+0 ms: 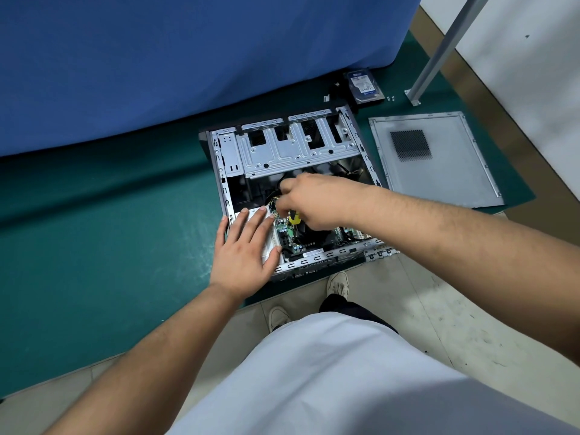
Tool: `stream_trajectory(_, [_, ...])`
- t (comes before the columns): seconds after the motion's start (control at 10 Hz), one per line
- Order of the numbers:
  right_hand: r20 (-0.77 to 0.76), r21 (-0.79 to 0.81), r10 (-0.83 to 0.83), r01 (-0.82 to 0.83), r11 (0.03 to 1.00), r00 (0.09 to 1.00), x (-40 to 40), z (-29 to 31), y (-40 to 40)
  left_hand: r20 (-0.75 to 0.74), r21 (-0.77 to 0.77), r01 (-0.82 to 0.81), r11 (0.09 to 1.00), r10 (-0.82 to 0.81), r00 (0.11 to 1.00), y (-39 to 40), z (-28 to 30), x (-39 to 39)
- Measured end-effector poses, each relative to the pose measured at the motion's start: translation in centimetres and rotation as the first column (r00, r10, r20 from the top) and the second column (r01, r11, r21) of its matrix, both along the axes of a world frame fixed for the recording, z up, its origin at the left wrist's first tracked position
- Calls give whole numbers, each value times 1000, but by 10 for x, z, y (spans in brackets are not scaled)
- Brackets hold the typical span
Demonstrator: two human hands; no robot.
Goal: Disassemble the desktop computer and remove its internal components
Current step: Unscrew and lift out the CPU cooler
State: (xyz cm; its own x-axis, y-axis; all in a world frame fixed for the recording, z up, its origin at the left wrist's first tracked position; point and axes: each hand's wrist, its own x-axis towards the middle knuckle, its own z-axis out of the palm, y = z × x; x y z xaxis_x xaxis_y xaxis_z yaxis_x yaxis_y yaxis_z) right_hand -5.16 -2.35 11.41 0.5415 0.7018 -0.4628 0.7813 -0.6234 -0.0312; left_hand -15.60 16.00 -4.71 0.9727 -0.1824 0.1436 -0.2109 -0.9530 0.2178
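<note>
case [292, 186] lies open on the green mat [125, 215], side panel [436, 158] and hard drive [365, 86] already out beside it. motherboard [287, 232] and white power supply [266, 237] still inside. my left hand [244, 249] rests flat on the supply, fingers straight; my right hand [310, 202] grips a yellow-handled screwdriver [294, 218]. tip and target screw are hidden.

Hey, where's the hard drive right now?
In the head view the hard drive lies on the green mat at upper right, behind the open computer case and left of the metal post.
</note>
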Motion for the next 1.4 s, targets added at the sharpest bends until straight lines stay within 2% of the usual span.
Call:
stream_trajectory(0.1, [135, -16, -280, 284, 959, 951, -2, -8, 5, -5, 4, -1, 1000, 1, 1000, 0, 0, 0])
stream_trajectory(0.2, [193, -51, -200, 213, 976, 961, -3, -16, 8, -3, 4, -3, 1000, 3, 1000, 0, 1, 0])
stream_trajectory(0.3, [136, -54, 9, -2, 999, 991, -4, -12, 8, -1, 2, -3, 1000, 3, 1000, 0, 0, 0])
stream_trajectory(0.4, [59, 10, 107, -108, 994, 993, -2, -8, 3, 1, -4, 0, 1000, 0, 1000, 0, 0, 0])
stream_trajectory(0.5, [-29, 93, -36, 39, 995, 999, -4, -7, 5, 4, -8, 1, 1000, -1, 1000, 0, 0, 0])
stream_trajectory(0.6, [170, 13, -323, 326, 945, 931, -4, -13, 11, 8, -13, 0, 1000, 0, 1000, 0, 1, 0])
stream_trajectory(0.7, [262, -29, -323, 341, 940, 910, -4, -16, 11, 10, -14, -1, 1000, 2, 1000, 0, 1, 0])
stream_trajectory(0.8, [203, -42, -190, 203, 978, 961, -3, -15, 9, 7, -12, -2, 1000, 2, 1000, 0, 2, 0])
stream_trajectory(0.9, [-25, 30, -52, 53, 998, 998, 5, -8, 1, 1, -10, 0, 1000, 0, 1000, -1, 3, 0])
stream_trajectory(1.0, [-178, 104, -131, 151, 983, 975, 9, -4, 0, -7, -11, -2, 1000, 2, 1000, 0, 2, 0])
stream_trajectory(1.1, [-140, 123, -192, 209, 970, 971, 4, -10, 5, -8, -11, -1, 1000, 1, 1000, 0, 2, 0])
stream_trajectory(1.2, [48, 91, -217, 212, 973, 975, -5, -16, 8, -5, -13, 1, 1000, -1, 1000, 0, 2, 0])
stream_trajectory(1.3, [158, 74, -207, 197, 978, 966, -6, -19, 8, -3, -9, 2, 1000, -2, 1000, 0, 2, 0])
stream_trajectory(1.4, [160, 89, -172, 159, 983, 972, -6, -22, 5, 0, -11, 3, 1000, -3, 1000, 0, 1, 0])
